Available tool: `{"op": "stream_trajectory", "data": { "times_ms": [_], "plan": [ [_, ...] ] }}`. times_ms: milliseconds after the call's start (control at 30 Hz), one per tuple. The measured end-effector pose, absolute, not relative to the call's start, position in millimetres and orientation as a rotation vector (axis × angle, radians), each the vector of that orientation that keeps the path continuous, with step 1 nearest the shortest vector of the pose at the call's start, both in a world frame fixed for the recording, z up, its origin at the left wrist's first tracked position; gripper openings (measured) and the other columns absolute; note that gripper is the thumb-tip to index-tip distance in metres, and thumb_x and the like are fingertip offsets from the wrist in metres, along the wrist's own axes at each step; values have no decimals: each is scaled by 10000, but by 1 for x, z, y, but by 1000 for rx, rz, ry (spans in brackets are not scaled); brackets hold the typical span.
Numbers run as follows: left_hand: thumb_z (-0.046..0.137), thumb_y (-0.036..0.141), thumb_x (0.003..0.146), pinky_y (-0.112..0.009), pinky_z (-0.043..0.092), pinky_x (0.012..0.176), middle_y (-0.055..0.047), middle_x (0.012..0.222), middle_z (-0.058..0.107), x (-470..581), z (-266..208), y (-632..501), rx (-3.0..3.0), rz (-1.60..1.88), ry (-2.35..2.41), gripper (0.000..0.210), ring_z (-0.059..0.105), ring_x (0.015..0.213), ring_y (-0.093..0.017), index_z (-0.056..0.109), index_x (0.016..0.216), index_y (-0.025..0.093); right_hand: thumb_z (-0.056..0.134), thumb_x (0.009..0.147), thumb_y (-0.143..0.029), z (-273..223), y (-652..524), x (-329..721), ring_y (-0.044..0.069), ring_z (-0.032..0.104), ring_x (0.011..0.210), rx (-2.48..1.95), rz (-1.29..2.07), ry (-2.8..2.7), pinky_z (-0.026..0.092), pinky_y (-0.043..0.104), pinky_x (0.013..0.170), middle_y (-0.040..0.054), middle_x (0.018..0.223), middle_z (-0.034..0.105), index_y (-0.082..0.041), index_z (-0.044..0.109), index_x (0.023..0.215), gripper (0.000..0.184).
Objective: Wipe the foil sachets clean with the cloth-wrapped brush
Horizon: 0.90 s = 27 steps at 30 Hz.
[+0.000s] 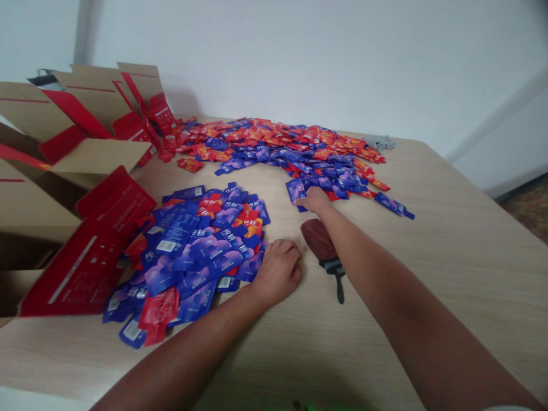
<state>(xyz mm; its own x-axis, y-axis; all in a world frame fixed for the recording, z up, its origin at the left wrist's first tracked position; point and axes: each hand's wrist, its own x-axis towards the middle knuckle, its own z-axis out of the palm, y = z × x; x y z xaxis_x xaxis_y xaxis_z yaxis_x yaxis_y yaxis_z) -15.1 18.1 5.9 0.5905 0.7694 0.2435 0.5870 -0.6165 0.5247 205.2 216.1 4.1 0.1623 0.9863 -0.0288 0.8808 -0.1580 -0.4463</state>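
Note:
Ahead, my right hand (315,198) is closed with its fingertips on the edge of a blue-purple sachet (295,189), at the near edge of a long far pile of sachets (265,134) in blue-purple and red-orange. My left hand (279,272) rests on the table with its fingers curled in; nothing shows in them. It touches the right edge of a nearer heap of sachets (209,245), mostly blue-purple with some red ones. Between my hands, partly behind my right forearm, lies a dark red-brown pouch-like item (317,240) with a black strap.
Open cardboard boxes (98,157) with red printed flaps stand along the left, one flap (85,268) leaning against the nearer heap. Grey scraps (380,142) lie at the far pile's right end. A lone blue sachet (394,205) lies on the wooden table (449,274). Behind rises a white wall.

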Motion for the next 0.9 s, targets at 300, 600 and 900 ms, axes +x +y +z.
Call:
{"op": "stream_trajectory", "data": {
  "times_ms": [300,600,900],
  "plan": [
    [627,141,876,-465,439,994,-94,1205,673,-15,4,19,2451,639,1090,205,570,1177,-299,685,1059,216,791,818,-417,4,206,206,159,526,589,-1967,472,-1621,350,290,574,0,574,572,-217,577,590,371],
    [643,148,881,-460,454,1017,-90,1215,683,-15,1,18,2426,673,1087,196,582,1190,-295,694,1056,221,693,856,-456,11,179,210,118,324,575,-1689,440,-1450,224,286,540,-67,569,351,-242,425,587,436],
    [647,146,875,-449,481,990,-78,1104,713,-15,0,20,2245,829,1034,183,641,1093,-272,684,1038,222,704,880,-507,60,117,210,135,397,628,-1499,408,-1431,309,287,589,-42,612,453,-216,547,650,403]
  ]
}}
